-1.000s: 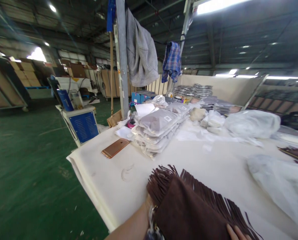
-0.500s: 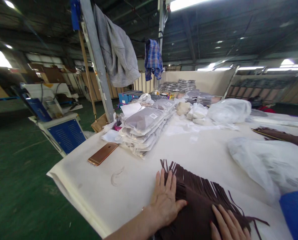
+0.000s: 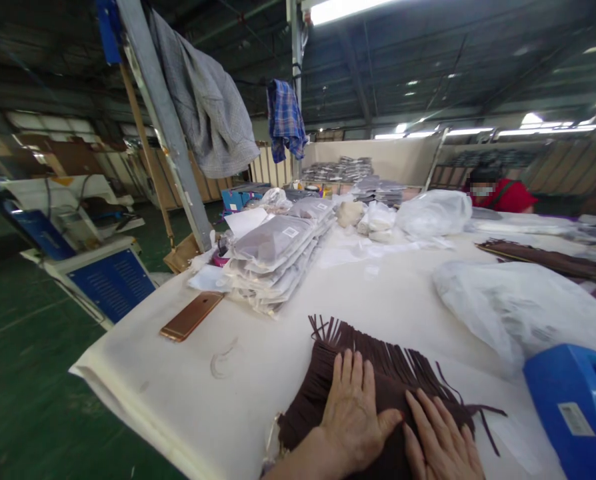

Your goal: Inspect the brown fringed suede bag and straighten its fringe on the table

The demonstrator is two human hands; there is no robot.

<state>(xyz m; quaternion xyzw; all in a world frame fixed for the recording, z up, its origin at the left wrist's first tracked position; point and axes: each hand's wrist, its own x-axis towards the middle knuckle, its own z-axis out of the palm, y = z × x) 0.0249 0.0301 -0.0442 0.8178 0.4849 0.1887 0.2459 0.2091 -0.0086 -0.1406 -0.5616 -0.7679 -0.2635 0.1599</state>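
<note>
A dark brown fringed piece (image 3: 305,393), suede-like in look, lies on the white-covered table (image 3: 188,393) right before me. Its fringe strips fan out along the far and left edges, and a few longer strips trail off to the right. My left hand (image 3: 353,413) rests flat on its middle with the fingers stretched out. Beside it, my right hand (image 3: 445,437) also lies on the brown material, fingers extended and a little bent. Something clear and shiny, perhaps plastic, shows at the piece's lower left edge; its kind is unclear.
Packed clear bags (image 3: 273,243) are stacked beyond my hands, with a phone (image 3: 192,317) to their left. To the right are a crumpled plastic bag (image 3: 523,307), a blue container (image 3: 571,407) and more brown fringed material (image 3: 553,260). A person in red (image 3: 513,195) is behind the table.
My left hand has moved right from the fringe onto the middle of the brown piece, uncovering the left fringe. The view has turned right, bringing a person into sight.
</note>
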